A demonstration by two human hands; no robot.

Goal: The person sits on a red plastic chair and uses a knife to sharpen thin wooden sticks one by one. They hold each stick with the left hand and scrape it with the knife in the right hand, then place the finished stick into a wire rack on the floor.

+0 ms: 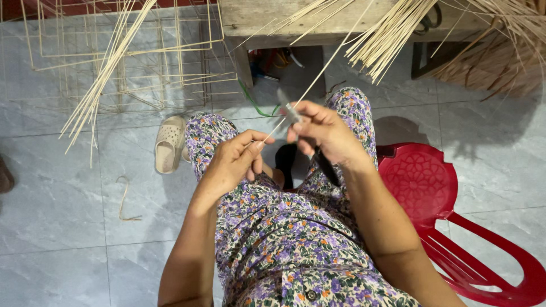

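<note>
The left hand (233,162) is closed in a pinch, thumb and forefinger pressed on the near end of a thin bamboo strip (318,74). The right hand (324,133) is wrapped tight around a knife (293,112), its grey blade sticking up past the thumb and its dark handle running down under the wrist. The blade touches the strip just beyond the left fingertips, so both hands meet over the lap, above the flowered trousers (273,227).

From the knife, the strip slants up and away to the right, toward a wooden bench (250,23). A red plastic chair (426,193) stands just right of the right forearm. Left of the left hand, past the knee, a beige clog (169,143) lies on the grey tiled floor (57,216), and nearer the viewer a loose curl of strip (124,199) lies on the tiles.

Farther off than the knife, a bundle of strips (387,40) hangs over the bench's edge. Left of the bench stands an open frame of thin sticks (142,62), with a long sheaf of strips (105,74) leaning across it.
</note>
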